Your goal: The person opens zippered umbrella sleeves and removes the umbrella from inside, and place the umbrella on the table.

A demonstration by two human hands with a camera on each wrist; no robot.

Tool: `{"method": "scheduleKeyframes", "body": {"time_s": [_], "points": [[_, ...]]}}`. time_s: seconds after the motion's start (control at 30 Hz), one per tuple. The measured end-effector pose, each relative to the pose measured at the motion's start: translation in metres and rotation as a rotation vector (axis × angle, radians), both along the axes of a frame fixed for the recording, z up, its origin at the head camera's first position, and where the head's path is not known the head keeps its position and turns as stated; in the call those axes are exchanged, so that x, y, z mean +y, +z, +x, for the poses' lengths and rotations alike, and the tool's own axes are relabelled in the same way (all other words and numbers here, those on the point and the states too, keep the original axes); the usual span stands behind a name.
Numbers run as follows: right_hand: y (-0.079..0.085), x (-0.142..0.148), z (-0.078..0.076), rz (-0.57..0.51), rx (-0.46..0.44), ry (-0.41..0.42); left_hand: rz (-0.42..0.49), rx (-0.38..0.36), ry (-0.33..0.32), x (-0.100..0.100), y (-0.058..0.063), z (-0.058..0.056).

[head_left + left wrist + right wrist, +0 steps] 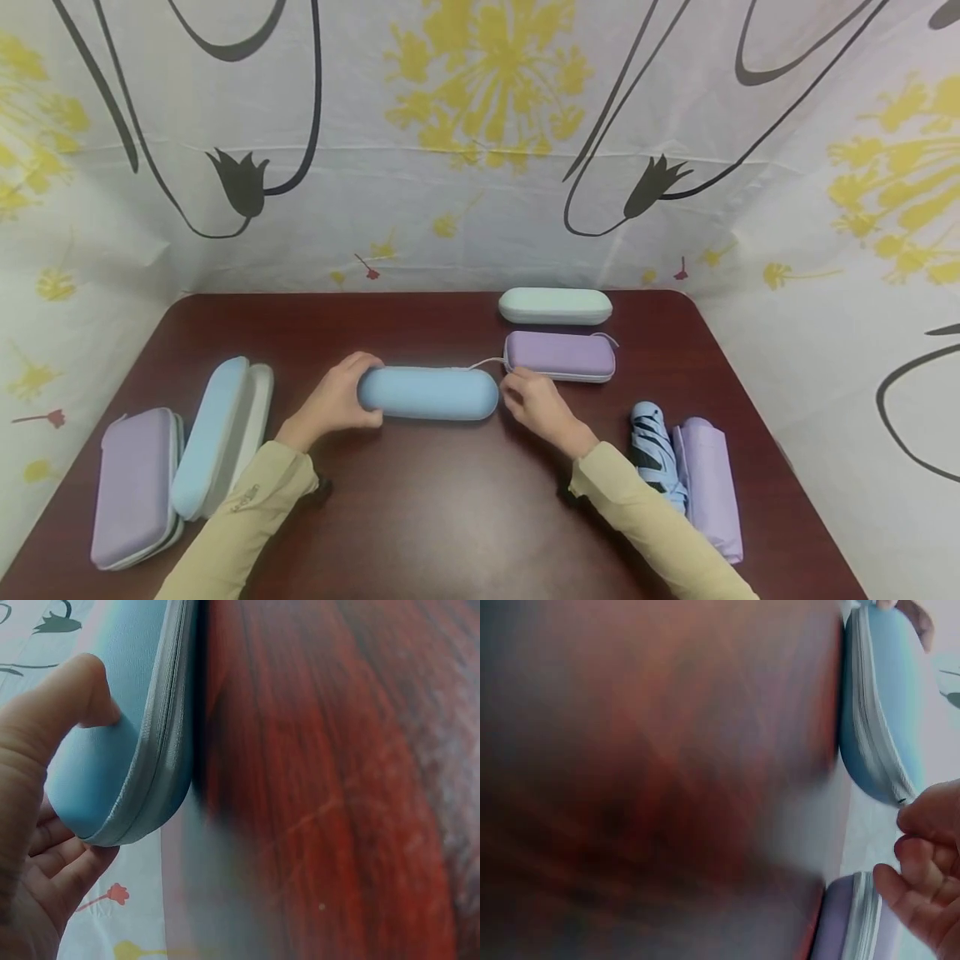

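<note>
A light blue zip case [431,393] with rounded ends lies lengthwise in front of me. My left hand [341,400] grips its left end; in the left wrist view the thumb lies on the blue top and the fingers curl round the end. A grey zipper [154,750] runs along the side and looks closed. At the case's right end is my right hand [542,404]. The right wrist view has its thumb and index finger pinching at the zipper's end [901,801], where the pull is mostly hidden by the fingertips. The other fingers are curled.
Behind the right hand lie a purple zip case [561,354] and a mint case [555,306]. At left are another purple case [135,487], a blue case [212,437] and a pale case [255,417]. A blue folded umbrella [651,442] and a purple one [708,487] lie right.
</note>
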State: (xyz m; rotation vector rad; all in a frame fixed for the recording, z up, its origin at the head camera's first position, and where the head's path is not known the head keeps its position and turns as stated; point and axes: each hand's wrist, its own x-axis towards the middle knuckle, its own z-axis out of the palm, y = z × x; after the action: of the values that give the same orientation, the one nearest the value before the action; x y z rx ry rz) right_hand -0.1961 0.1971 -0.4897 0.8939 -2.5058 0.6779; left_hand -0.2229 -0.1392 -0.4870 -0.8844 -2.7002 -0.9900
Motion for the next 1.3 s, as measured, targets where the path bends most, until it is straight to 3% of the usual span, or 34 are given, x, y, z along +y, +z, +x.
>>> {"method": "scheduleKeyframes", "body": {"time_s": [0.27,0.53,0.87,1.3], "points": [[-0.004,-0.011,0.015,-0.045,-0.108,-0.099,0.011,-0.078,0.039,-0.004,0.001,0.003],[-0.005,-0.026,0.020,-0.111,-0.149,-0.161,-0.014,-0.161,0.124,-0.001,0.003,0.007],[-0.002,-0.041,0.020,-0.131,-0.210,-0.181,-0.039,-0.206,0.189,0.007,0.006,0.016],[-0.001,-0.052,0.016,-0.140,-0.195,-0.166,-0.051,-0.281,0.245,0.012,0.012,0.022]]}}
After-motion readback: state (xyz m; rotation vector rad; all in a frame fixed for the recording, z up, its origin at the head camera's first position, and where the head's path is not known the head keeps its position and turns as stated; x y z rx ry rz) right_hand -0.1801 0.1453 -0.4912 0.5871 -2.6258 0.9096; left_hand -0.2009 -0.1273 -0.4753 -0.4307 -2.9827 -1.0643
